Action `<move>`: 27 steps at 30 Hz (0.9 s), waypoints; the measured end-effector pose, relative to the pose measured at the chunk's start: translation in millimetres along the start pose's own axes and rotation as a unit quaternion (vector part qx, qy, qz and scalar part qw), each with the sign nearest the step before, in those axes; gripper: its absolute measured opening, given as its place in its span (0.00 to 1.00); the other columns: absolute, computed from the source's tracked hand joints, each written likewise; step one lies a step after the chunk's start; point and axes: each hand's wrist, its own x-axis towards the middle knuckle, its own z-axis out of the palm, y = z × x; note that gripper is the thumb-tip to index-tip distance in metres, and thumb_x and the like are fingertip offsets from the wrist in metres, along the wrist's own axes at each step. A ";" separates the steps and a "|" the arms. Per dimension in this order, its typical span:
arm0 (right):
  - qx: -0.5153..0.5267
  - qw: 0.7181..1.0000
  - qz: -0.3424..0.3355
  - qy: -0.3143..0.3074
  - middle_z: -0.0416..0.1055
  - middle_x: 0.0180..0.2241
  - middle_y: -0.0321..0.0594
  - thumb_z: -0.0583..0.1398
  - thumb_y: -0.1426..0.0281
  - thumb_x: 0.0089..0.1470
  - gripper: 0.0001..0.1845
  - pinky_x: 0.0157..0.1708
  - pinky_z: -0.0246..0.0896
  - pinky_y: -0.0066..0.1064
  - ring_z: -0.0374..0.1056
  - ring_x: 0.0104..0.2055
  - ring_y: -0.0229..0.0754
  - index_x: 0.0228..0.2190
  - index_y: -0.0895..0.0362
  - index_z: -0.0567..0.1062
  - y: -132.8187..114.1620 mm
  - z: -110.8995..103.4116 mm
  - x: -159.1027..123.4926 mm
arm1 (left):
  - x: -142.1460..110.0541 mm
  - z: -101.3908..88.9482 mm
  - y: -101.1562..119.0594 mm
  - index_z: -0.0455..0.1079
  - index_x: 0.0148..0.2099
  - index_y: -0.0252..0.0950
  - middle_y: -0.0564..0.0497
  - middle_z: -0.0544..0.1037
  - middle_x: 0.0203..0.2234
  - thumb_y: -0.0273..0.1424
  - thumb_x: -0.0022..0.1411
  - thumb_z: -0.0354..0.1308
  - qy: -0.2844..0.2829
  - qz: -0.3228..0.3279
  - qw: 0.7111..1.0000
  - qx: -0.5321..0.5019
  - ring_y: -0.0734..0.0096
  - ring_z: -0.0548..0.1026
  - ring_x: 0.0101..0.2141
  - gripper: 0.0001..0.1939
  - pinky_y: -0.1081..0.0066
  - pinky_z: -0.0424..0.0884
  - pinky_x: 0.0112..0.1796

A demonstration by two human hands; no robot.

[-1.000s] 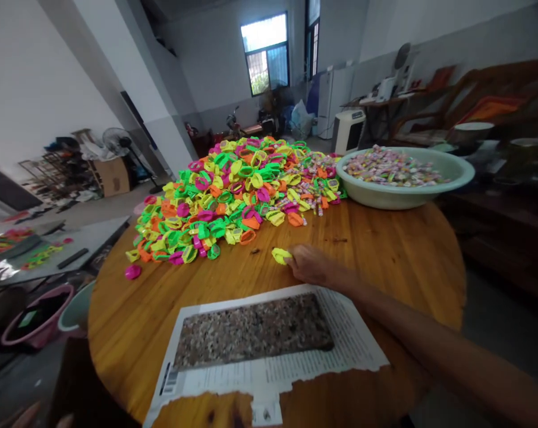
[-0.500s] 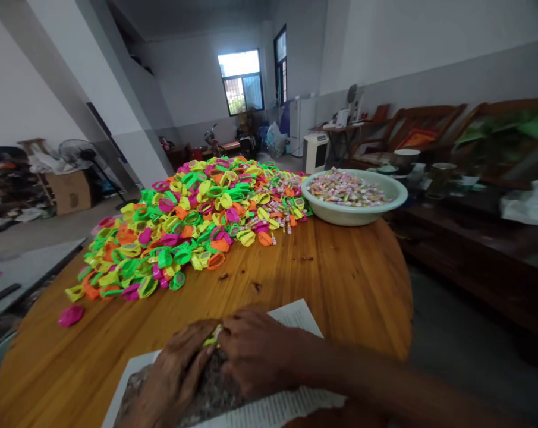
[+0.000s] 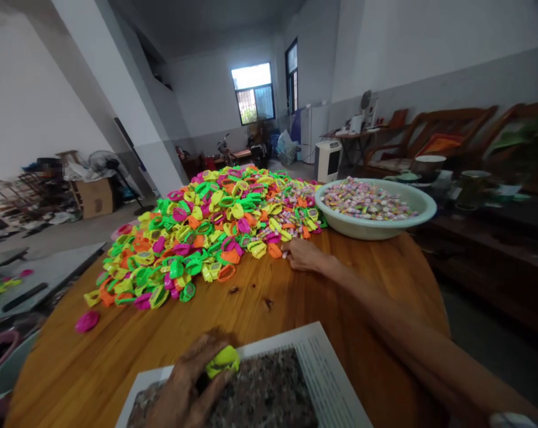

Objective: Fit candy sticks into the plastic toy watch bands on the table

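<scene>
A yellow-green ring (image 3: 223, 361) sits pinched in the fingers of the left hand (image 3: 189, 386), which rests low at the table's near edge, over a speckled slab (image 3: 269, 395) lying on printed paper (image 3: 329, 386). The ring is bright plastic, small and rounded, its opening hidden by the grip. The right arm stretches straight across the round wooden table (image 3: 367, 297); the right hand (image 3: 302, 255) lies palm down at the edge of a heap of rings (image 3: 206, 238) in green, yellow, orange and pink, fingers curled on a small piece, though whether it grips it cannot be told. A pale basin (image 3: 376, 226) of wrapped sweets stands just beside the heap, at the far right rim.
</scene>
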 end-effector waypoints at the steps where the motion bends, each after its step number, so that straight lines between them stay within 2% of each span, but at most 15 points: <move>1: -0.012 1.000 -0.005 0.001 0.73 0.40 0.45 0.58 0.67 0.62 0.11 0.42 0.64 0.36 0.70 0.41 0.43 0.39 0.62 0.75 -2.0 -1.4 -2.0 | -2.2 0.9 -4.3 0.76 0.49 0.51 0.53 0.82 0.45 0.40 0.62 0.59 0.011 0.004 1.000 0.000 0.57 0.81 0.44 0.14 0.63 0.82 0.42; 3: -0.033 0.999 -0.017 0.006 0.74 0.41 0.47 0.58 0.69 0.61 0.09 0.40 0.62 0.35 0.70 0.41 0.44 0.38 0.62 0.76 -5.7 -3.2 -8.4 | -8.3 1.7 -14.8 0.76 0.49 0.52 0.54 0.82 0.44 0.41 0.61 0.60 0.034 0.002 0.999 0.016 0.57 0.82 0.42 0.14 0.62 0.83 0.40; 5: -0.044 0.999 -0.031 0.008 0.74 0.42 0.50 0.58 0.72 0.59 0.08 0.38 0.60 0.34 0.70 0.42 0.46 0.38 0.62 0.77 -9.7 -3.3 -17.9 | -15.8 -1.6 -22.3 0.75 0.51 0.51 0.53 0.82 0.45 0.42 0.61 0.61 0.034 -0.022 0.999 0.035 0.56 0.81 0.44 0.16 0.60 0.82 0.41; 7: -0.040 0.998 -0.043 -0.003 0.75 0.39 0.52 0.57 0.73 0.58 0.08 0.35 0.57 0.33 0.70 0.40 0.47 0.34 0.62 0.77 -17.0 -1.6 -30.3 | -22.6 -10.1 -21.8 0.74 0.52 0.49 0.52 0.81 0.47 0.41 0.62 0.61 -0.004 -0.047 0.999 0.025 0.58 0.80 0.46 0.16 0.61 0.80 0.45; 9: -0.021 0.998 -0.054 -0.018 0.74 0.32 0.52 0.56 0.71 0.60 0.11 0.32 0.53 0.33 0.70 0.35 0.47 0.30 0.62 0.77 -30.7 2.0 -44.8 | -25.8 -20.5 -15.8 0.74 0.53 0.44 0.49 0.80 0.49 0.37 0.65 0.58 -0.048 -0.054 0.997 -0.028 0.61 0.79 0.48 0.15 0.63 0.77 0.49; 12: 0.032 0.995 -0.097 -0.011 0.73 0.31 0.47 0.51 0.68 0.65 0.16 0.32 0.52 0.33 0.67 0.33 0.43 0.33 0.61 0.75 -65.2 6.3 -72.8 | -24.0 -30.0 -9.3 0.73 0.54 0.39 0.46 0.79 0.47 0.35 0.66 0.57 -0.068 -0.061 0.992 -0.084 0.63 0.78 0.47 0.15 0.64 0.75 0.49; 15: 0.155 0.966 -0.204 0.038 0.73 0.35 0.43 0.52 0.68 0.66 0.12 0.35 0.53 0.32 0.66 0.35 0.41 0.35 0.59 0.74 -110.4 5.9 -109.8 | -23.2 -31.5 -8.6 0.73 0.54 0.37 0.45 0.79 0.47 0.35 0.66 0.59 -0.064 -0.063 0.990 -0.105 0.64 0.77 0.47 0.16 0.64 0.73 0.49; 18: 0.186 0.949 -0.253 0.034 0.71 0.34 0.42 0.55 0.72 0.63 0.08 0.33 0.51 0.32 0.64 0.34 0.41 0.34 0.59 0.73 -152.2 8.9 -139.4 | -25.9 -30.3 -9.7 0.72 0.54 0.36 0.44 0.79 0.47 0.34 0.66 0.59 -0.057 -0.055 0.991 -0.111 0.64 0.77 0.46 0.16 0.64 0.73 0.48; 22: 0.164 0.952 -0.255 0.040 0.70 0.34 0.43 0.53 0.74 0.62 0.07 0.33 0.50 0.33 0.64 0.33 0.42 0.35 0.59 0.72 -182.6 20.3 -148.3 | -30.2 -25.8 -14.2 0.71 0.55 0.36 0.45 0.79 0.46 0.33 0.66 0.59 -0.048 -0.038 0.991 -0.116 0.65 0.77 0.45 0.16 0.66 0.72 0.46; 27: 0.182 0.953 -0.233 0.063 0.69 0.35 0.45 0.52 0.74 0.62 0.09 0.35 0.53 0.34 0.64 0.36 0.44 0.34 0.60 0.72 -193.6 31.0 -143.8 | -36.3 -18.7 -20.1 0.69 0.58 0.37 0.47 0.77 0.44 0.33 0.66 0.58 -0.044 -0.053 0.992 -0.109 0.64 0.76 0.44 0.19 0.65 0.71 0.44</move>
